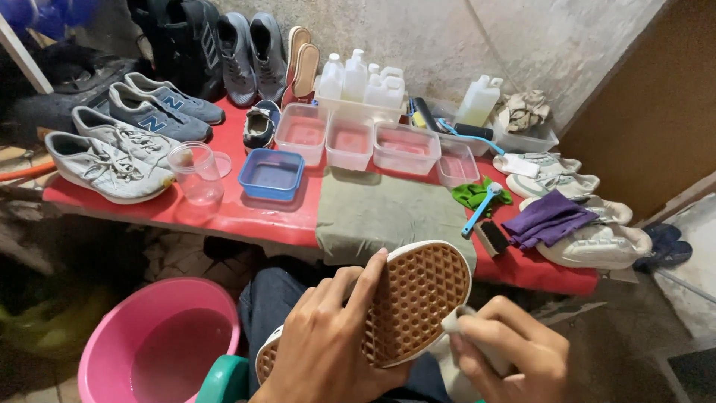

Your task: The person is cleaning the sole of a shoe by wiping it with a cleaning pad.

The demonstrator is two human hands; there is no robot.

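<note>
My left hand (324, 343) grips a shoe (406, 302) turned sole-up, showing a brown waffle-pattern sole with a white rim. My right hand (514, 354) pinches a small pale cloth or sponge (456, 319) against the white edge of the sole at its right side. Both hands are low in the view, over my lap in blue jeans (272, 298).
A red table (246, 216) carries a grey-green towel (388, 213), a blue tub (271, 175), clear tubs (350, 142), white bottles (362, 78), brushes (481, 209), a purple cloth (548, 220), a clear cup (195, 172) and several sneakers (112, 160). A pink bucket (156, 347) of water stands at the lower left.
</note>
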